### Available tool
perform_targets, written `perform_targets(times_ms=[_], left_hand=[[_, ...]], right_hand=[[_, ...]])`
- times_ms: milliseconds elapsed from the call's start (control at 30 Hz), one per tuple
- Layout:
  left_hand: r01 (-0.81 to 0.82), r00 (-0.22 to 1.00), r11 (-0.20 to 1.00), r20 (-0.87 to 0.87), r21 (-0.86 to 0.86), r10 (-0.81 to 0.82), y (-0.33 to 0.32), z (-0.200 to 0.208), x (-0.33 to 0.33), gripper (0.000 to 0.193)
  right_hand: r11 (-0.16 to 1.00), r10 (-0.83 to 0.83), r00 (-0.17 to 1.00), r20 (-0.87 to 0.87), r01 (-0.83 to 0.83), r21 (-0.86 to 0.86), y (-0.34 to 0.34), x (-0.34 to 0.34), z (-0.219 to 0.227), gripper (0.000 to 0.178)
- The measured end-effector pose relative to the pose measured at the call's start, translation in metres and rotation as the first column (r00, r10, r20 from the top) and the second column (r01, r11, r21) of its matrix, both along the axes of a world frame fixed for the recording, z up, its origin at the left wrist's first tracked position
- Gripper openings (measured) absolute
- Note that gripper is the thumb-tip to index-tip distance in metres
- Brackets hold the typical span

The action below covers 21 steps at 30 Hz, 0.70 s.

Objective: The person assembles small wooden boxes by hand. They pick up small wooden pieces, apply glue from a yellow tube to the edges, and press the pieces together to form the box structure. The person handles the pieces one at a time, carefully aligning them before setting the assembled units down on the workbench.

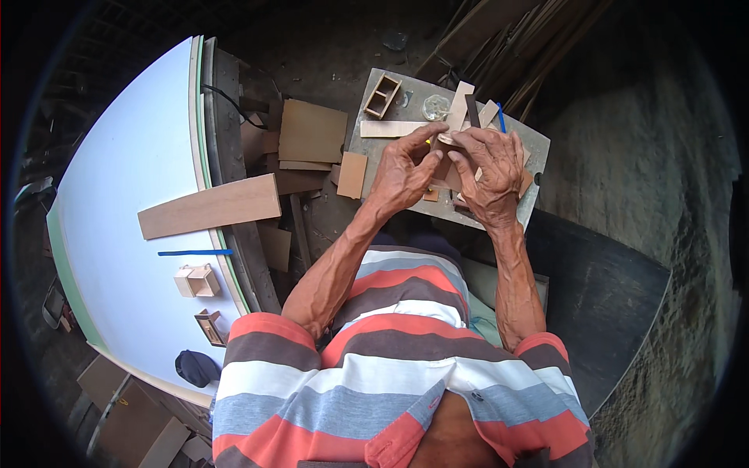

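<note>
Over the small worktable (538, 148), both my hands are raised close together around a small brown wooden piece (446, 168) with a pale, rounded part (447, 139) at its top. My left hand (403, 173) grips it from the left, thumb and forefinger curled towards it. From the other side my right hand (495, 178) closes on it, its fingers bent over the top and its thumb on the near face. My fingers partly hide the piece, so its full shape does not show. Just beyond lie a pale notched wood strip (459, 105) and a dark strip (472, 111).
An open two-part wooden box (382, 96), a clear round dish (436, 108) and a flat pale strip (386, 129) occupy the worktable. To the left, a white board (117, 171) bears a plank (211, 207), small wooden models (197, 281) and a dark cap (197, 368). Wood offcuts (312, 132) lie between them.
</note>
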State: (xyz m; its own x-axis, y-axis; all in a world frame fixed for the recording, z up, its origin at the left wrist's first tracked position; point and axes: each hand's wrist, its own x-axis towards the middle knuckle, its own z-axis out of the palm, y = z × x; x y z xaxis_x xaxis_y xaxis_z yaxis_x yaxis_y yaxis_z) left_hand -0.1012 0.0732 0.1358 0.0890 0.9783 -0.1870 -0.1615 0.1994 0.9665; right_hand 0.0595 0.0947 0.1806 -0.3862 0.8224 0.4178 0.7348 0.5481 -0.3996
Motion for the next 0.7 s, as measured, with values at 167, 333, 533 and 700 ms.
perform_targets(times_ms=[167,333,533,700], left_hand=[[-0.061,0.996,0.998,-0.065,0.011,0.062,-0.004,0.004,0.003,0.029],[-0.125,0.982,0.99,-0.136,0.068,0.133,-0.007,-0.001,0.007,0.023],[-0.145,0.982,0.987,-0.112,0.068,0.152,-0.007,0.001,0.012,0.02],[-0.145,0.984,0.988,-0.102,0.049,0.149,-0.007,0.0,0.012,0.019]], right_hand=[[0.999,-0.001,1.0,-0.003,0.001,0.042,0.003,-0.001,-0.003,0.017],[0.998,0.018,1.0,-0.012,-0.017,0.063,0.003,-0.002,-0.004,0.016],[0.998,0.008,1.0,-0.002,-0.008,0.064,0.001,-0.003,-0.001,0.015],[0.999,0.013,1.0,0.0,-0.013,0.042,-0.001,-0.003,0.0,0.015]])
